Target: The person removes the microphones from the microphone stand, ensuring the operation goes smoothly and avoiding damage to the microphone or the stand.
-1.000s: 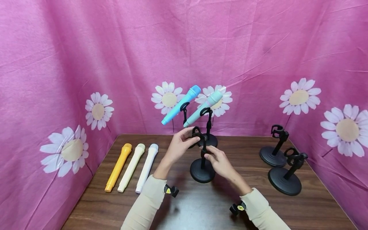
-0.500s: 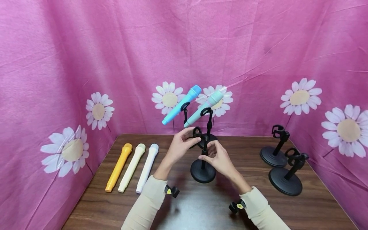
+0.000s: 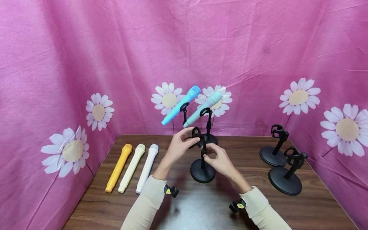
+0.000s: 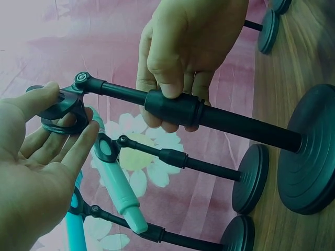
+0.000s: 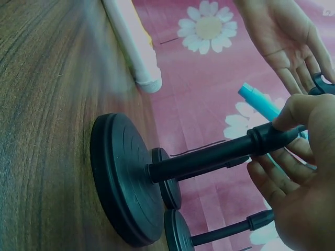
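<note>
A black microphone stand [image 3: 203, 171] with a round base stands upright mid-table, its ring clip holding no microphone. My left hand [image 3: 179, 145] pinches that clip [image 4: 63, 112] between thumb and fingers. On the stand's collar [image 4: 172, 108], halfway up the pole, my right hand [image 3: 219, 159] has its thumb on one side and its fingers around the other. Just behind, a blue microphone [image 3: 181, 105] and a mint green microphone [image 3: 203, 108] lie tilted in the clips of two further stands.
Orange [image 3: 118, 167], cream [image 3: 131, 167] and white [image 3: 147, 168] microphones lie side by side on the wooden table [image 3: 95, 207] at left. Two black stands [image 3: 273, 155] [image 3: 285, 181] without microphones are at right. A pink flowered cloth [image 3: 244, 57] hangs behind.
My right hand loosened around the collar half a second ago, its fingers spreading, and now closes on it again. My left hand stays on the clip; the stand has not moved.
</note>
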The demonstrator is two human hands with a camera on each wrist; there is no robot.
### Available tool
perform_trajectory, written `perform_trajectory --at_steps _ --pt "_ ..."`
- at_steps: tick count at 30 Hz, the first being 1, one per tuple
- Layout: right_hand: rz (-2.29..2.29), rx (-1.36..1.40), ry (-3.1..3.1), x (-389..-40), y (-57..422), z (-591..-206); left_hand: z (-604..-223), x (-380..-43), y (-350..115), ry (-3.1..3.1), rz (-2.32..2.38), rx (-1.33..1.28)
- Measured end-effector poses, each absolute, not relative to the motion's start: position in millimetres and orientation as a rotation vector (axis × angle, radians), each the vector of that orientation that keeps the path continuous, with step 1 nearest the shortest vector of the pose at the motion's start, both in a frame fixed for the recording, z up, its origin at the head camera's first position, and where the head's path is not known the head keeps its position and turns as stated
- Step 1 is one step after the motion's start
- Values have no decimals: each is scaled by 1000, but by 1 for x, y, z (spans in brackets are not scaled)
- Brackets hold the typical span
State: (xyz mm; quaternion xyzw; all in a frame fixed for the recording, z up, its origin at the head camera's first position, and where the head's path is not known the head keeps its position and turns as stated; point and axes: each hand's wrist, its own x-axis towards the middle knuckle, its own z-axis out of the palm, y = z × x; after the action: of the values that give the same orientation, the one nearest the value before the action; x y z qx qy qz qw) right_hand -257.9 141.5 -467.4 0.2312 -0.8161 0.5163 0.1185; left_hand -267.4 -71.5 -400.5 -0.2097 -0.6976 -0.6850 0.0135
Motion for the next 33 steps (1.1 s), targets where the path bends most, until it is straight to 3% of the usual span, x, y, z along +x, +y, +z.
perform_trajectory --at_steps 25,33 --pt "1428 530 -2423 -257 138 -463 -398 -266 -71 -2162 -2111 -670" --pt "1497 621 -2429 -256 142 -464 -399 -266 -71 -2162 -2123 -666"
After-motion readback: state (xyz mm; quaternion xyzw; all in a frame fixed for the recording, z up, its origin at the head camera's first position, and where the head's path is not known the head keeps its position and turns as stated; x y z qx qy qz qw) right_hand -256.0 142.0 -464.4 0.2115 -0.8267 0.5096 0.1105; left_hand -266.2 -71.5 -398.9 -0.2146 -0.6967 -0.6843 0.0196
